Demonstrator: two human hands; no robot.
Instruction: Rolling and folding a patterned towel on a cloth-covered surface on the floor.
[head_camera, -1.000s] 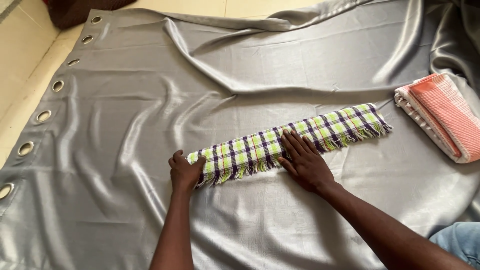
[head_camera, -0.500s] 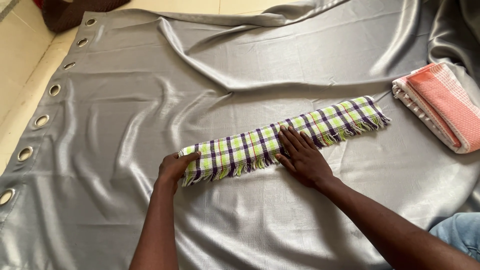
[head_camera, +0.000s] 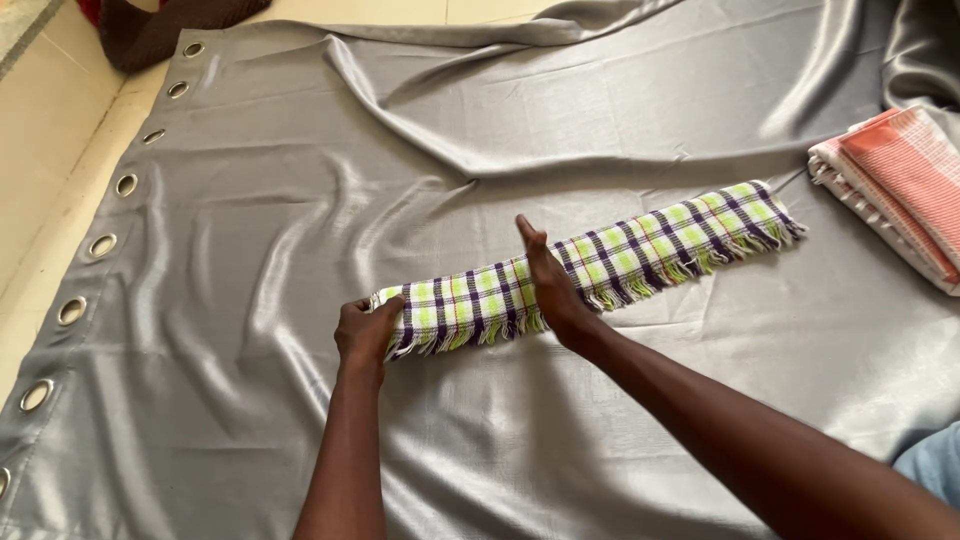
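A long, narrow folded cloth in green, white and purple checks (head_camera: 640, 245) lies diagonally on a grey satin curtain (head_camera: 300, 220), its fringe along the near edge. My left hand (head_camera: 365, 333) grips the cloth's left end between fingers and thumb. My right hand (head_camera: 548, 282) stands on edge across the middle of the cloth, fingers straight and together, pressing down on it.
A folded orange-and-white cloth (head_camera: 895, 185) lies at the right edge. Metal eyelets (head_camera: 100, 245) run along the curtain's left border, beside a pale tiled floor (head_camera: 40, 130). A dark red-brown fabric (head_camera: 160, 25) sits at the top left. Curtain folds rise at the top.
My right hand has turned from lying flat on the cloth to standing on its edge across the middle. My left hand has closed on the cloth's left end.
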